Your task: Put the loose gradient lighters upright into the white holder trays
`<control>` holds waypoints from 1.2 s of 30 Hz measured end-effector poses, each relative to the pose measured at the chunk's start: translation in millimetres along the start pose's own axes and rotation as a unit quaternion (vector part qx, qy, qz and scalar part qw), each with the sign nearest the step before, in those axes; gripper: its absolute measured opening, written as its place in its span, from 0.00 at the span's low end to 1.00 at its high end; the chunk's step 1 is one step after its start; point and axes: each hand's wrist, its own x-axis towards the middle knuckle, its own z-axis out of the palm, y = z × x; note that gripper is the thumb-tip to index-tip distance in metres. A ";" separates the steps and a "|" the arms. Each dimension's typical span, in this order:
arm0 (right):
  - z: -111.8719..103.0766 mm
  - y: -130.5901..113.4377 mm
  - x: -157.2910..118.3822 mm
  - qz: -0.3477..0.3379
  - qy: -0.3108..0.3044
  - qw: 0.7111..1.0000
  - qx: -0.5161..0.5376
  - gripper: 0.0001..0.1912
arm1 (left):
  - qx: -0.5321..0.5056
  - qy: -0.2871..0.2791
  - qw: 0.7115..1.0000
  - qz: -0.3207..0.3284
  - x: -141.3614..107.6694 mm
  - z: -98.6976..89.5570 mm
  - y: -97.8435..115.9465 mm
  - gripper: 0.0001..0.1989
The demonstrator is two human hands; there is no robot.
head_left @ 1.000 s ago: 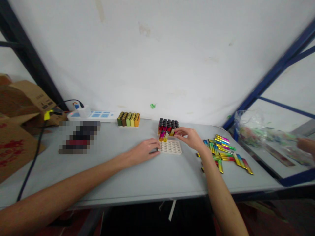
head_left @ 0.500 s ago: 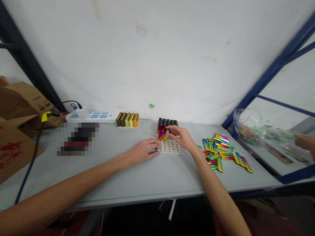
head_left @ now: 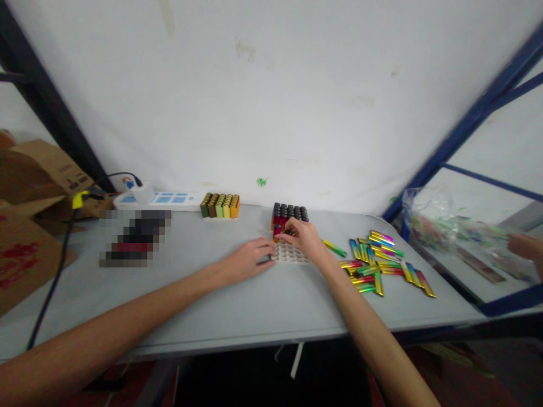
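My left hand (head_left: 250, 259) rests on the table with its fingertips against the left edge of a white tray (head_left: 292, 254) with round holes. My right hand (head_left: 302, 234) is over the tray's back left part, its fingers pinched on a shiny lighter that they mostly hide. Behind the fingers stands a block of upright lighters (head_left: 290, 211) with dark tops and red-purple bodies. To the right lie many loose shiny lighters (head_left: 375, 263) in yellow, green, red and blue.
A second block of green, brown and yellow lighters (head_left: 219, 206) stands near the wall. Left of it are a power strip (head_left: 169, 200), a pixelated dark object (head_left: 138, 240) and paper bags (head_left: 38, 226). Another person's hand (head_left: 525, 247) shows at the far right, beyond the blue frame (head_left: 462, 118).
My right hand has moved slightly left and down over the tray, covering more of the lighter. A yellow-green lighter on the right has come into view. My left hand stays put.
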 end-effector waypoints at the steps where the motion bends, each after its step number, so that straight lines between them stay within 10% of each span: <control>1: -0.7 0.0 1.1 -0.003 -0.011 1.000 0.001 0.19 | -0.001 0.001 1.000 -0.001 -0.1 0.1 0.2 0.05; 10: -28.4 -3.8 -3.5 -0.008 -0.036 0.999 0.011 0.20 | -0.001 0.002 1.000 0.000 -0.2 -0.6 2.2 0.05; 36: -2.1 5.4 6.2 -0.017 -0.054 0.998 0.021 0.12 | 0.004 -0.014 1.000 -0.008 -0.5 1.0 -0.6 0.04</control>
